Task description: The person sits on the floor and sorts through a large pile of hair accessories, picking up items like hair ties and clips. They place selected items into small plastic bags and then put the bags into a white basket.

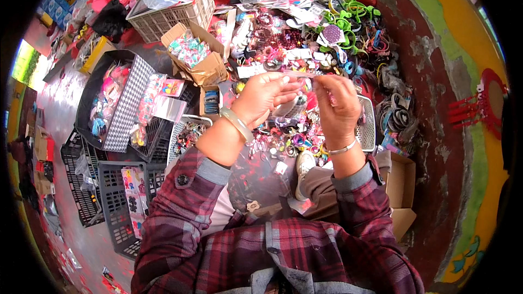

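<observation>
Both my hands are raised over a heap of small hair accessories (299, 141). Between them stretches the top edge of a small clear plastic bag (299, 74). The thumb and forefinger of my left hand (260, 97) pinch one end, while the other fingers are loosely curled. My right hand (339, 103) grips the opposite end with bent fingers. What the bag contains, if anything, cannot be told against the heap behind it. Bright hair ties and clips lie beneath and around my fingers.
Left of me stand a cardboard box of wrapped pieces (189, 49), a black-and-white patterned box (129, 100) and a black plastic crate (117, 207). White baskets (368, 125) flank the heap. Green headbands (354, 16) pile at the far right, near a worn wall (436, 103).
</observation>
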Demonstrator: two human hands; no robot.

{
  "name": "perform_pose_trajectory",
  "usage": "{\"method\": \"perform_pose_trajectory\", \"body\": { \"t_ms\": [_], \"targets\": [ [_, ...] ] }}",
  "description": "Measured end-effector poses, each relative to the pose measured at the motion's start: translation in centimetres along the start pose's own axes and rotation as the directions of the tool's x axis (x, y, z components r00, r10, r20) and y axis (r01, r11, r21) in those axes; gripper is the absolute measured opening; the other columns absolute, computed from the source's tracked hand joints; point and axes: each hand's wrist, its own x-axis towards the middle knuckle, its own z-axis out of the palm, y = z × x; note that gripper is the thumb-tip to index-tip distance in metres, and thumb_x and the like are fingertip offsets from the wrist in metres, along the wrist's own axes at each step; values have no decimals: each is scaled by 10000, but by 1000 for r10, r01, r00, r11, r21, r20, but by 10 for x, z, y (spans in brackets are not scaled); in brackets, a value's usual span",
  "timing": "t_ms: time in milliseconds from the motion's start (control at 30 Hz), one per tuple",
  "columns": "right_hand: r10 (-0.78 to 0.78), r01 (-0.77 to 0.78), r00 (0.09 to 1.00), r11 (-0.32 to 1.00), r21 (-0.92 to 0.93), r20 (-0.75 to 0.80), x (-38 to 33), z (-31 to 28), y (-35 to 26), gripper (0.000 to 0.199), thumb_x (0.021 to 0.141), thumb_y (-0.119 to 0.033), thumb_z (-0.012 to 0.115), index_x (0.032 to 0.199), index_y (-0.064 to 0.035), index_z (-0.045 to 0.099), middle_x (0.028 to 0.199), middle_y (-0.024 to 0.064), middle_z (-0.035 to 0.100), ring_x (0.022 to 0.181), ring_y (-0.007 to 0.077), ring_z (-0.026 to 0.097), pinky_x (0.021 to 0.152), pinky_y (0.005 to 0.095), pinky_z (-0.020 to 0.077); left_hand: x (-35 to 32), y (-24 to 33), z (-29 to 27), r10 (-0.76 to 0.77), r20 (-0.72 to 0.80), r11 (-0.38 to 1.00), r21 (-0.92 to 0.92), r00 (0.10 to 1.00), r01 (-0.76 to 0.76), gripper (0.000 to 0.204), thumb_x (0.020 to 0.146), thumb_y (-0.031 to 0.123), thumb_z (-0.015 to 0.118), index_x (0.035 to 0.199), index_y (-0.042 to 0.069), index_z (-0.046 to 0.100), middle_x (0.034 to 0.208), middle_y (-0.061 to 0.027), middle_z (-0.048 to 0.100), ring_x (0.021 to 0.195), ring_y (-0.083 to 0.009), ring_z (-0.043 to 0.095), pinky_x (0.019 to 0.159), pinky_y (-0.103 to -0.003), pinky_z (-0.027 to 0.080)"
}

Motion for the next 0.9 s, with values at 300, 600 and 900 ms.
{"method": "perform_pose_trajectory", "body": {
  "t_ms": [300,600,900],
  "targets": [
    [-34,58,992,976,-209,120,-12,14,6,97,725,-108,619,821,-95,616,732,53,584,648,245,568,566,336,441,-4,-14,15,215,112,895,375,970,-241,243,919,105,424,1052,-53,551,875,-23,595,779,-72,552,694,-227,478],
    [-46,110,975,951,-290,217,-11,10,-4,119,707,-44,636,810,-72,583,731,67,598,619,250,574,563,320,449,-5,-19,15,448,196,521,735,872,-433,211,833,54,464,998,9,588,837,-224,589,775,-358,594,628,-342,467],
    [46,-37,997,989,-145,60,-5,7,8,81,705,-53,608,757,-85,554,689,83,566,596,250,568,537,320,463,-9,-9,13,333,177,485,810,926,-329,237,874,56,460,1072,-20,566,910,-118,640,861,-135,611,740,-248,475]
  ]
}}
